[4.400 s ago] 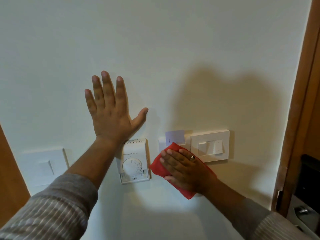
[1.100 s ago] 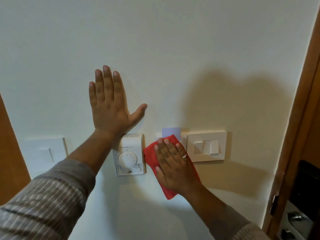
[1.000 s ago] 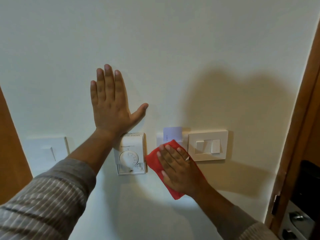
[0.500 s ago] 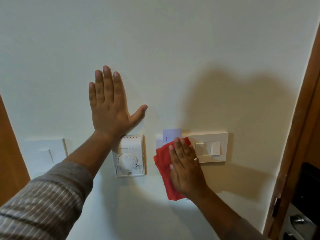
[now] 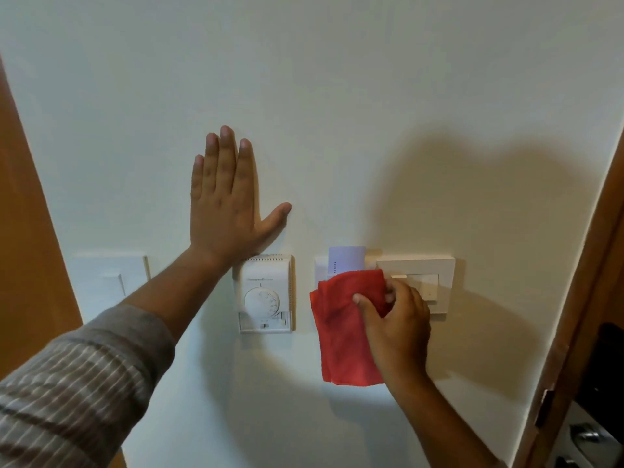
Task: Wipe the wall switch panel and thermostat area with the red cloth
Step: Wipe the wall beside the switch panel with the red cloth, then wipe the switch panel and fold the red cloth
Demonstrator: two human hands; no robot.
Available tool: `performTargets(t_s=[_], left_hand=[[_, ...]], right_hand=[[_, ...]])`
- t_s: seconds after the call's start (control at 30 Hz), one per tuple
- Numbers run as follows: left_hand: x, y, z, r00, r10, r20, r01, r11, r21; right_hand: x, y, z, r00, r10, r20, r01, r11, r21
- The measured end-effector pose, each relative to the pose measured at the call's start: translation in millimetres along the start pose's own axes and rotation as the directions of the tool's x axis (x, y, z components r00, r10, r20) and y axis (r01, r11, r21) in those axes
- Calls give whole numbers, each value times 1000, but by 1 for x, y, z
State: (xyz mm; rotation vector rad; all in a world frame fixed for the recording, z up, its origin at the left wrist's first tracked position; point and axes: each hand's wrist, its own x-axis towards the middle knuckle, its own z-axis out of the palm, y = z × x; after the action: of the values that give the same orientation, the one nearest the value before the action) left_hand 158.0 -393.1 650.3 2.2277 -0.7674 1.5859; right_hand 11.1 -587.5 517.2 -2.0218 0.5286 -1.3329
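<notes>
since half a second ago the right hand (image 5: 398,327) went from flat to pinching the crumpled red cloth (image 5: 344,329), which sits right of the one white dial thermostat (image 5: 265,293), overlapping the cream switch panel's (image 5: 417,283) left edge. left hand (image 5: 226,201) is spread flat, empty, just above the thermostat. two wall plates total.

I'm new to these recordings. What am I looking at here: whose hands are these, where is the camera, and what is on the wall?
There is no machine: a person wears one camera on the head, looking forward and down at their own arms. The left hand lies flat and open on the wall, above the dial thermostat. The right hand grips a red cloth, bunched against the left part of the switch panel. A pale card sticks up behind the cloth. Another switch plate sits further left.
</notes>
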Motion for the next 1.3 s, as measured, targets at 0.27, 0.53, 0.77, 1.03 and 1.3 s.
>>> performTargets(t_s=[0.27, 0.53, 0.77, 1.03, 1.3], left_hand=[[-191, 31, -49, 977, -38, 208, 162, 766, -622], [-214, 14, -76, 523, 85, 848, 841, 111, -530], [-265, -39, -94, 293, -144, 945, 931, -184, -317], [-387, -98, -90, 17, -137, 990, 1000, -22, -21], [-510, -127, -87, -314, 30, 949, 948, -49, 316]], right_hand=[[-33, -13, -9, 960, 137, 245, -164, 982, 91], [-103, -85, 6, 898, 253, 359, -397, 819, 415], [-204, -102, 58, 811, 397, 430, -533, 805, 262], [-330, -52, 103, 517, 510, 687, -710, 704, 12], [-435, 6, 134, 337, 599, 727, -791, 598, -126]])
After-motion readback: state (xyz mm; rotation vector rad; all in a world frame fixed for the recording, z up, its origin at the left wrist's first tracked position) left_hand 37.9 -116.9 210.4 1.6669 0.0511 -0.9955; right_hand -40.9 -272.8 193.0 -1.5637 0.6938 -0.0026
